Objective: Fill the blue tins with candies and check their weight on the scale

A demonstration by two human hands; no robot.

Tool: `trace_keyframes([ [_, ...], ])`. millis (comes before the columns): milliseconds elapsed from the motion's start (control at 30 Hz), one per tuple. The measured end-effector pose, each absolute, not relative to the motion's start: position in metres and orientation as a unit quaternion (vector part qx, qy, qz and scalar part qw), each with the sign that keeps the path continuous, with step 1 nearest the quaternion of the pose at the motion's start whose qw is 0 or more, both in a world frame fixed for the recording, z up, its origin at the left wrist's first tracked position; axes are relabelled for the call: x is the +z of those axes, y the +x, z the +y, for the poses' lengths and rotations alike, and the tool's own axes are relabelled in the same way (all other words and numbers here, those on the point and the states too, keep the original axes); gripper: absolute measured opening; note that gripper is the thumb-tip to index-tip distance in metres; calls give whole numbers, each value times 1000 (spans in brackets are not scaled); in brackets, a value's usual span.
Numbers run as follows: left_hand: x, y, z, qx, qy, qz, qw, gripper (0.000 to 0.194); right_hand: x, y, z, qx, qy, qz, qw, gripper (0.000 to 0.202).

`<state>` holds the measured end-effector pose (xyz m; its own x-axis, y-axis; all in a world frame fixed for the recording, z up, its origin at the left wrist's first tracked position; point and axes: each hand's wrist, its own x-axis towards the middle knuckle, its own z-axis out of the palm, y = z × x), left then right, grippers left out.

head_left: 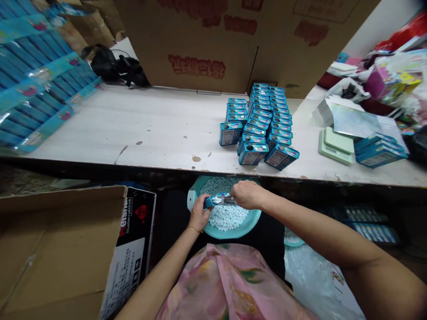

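Observation:
Over a turquoise basin (247, 229) full of small pale candies (228, 218), my left hand (199, 214) grips a small blue tin (209, 202) with its open end facing right. White candies show at the tin's mouth. My right hand (247, 194) is closed around a clear scoop (227, 201), whose end meets the tin's opening. The basin rests at my lap, below the table's front edge. Several blue tins (253, 153) stand in rows on the white table (167, 129) beyond the basin.
A large cardboard box (213, 40) stands behind the tins. Trays of blue packs (36, 75) are stacked at the left. A green scale (336, 144) and more blue packs (380, 151) lie at the right. An open carton (60, 249) fills the lower left.

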<state>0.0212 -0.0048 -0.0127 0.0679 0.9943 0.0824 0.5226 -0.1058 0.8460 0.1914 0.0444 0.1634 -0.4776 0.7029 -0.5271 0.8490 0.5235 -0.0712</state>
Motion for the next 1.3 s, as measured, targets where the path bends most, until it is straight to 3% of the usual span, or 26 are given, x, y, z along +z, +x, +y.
trace_keyframes([
  [200, -8, 12, -4, 372, 625, 611, 313, 31, 157, 231, 40, -188, 478, 839, 181, 27],
  [300, -6, 2, -5, 389, 595, 636, 300, 34, 116, 255, 39, -232, 512, 814, 144, 30],
  [500, -7, -4, -6, 374, 578, 662, 298, 36, 11, 211, 20, -234, 544, 782, 194, 36],
  [667, -5, 0, -5, 369, 568, 669, 305, 39, -16, 193, 5, -291, 488, 800, 194, 33],
  [867, -6, -3, -3, 390, 562, 656, 319, 41, -2, 235, 13, -344, 475, 793, 165, 37],
  [1100, -4, 1, -5, 370, 583, 649, 319, 34, 80, 252, 31, -435, 428, 792, 27, 36],
  [1300, -4, 9, -9, 370, 620, 609, 329, 33, 135, 226, 49, -347, 414, 836, 100, 28],
])
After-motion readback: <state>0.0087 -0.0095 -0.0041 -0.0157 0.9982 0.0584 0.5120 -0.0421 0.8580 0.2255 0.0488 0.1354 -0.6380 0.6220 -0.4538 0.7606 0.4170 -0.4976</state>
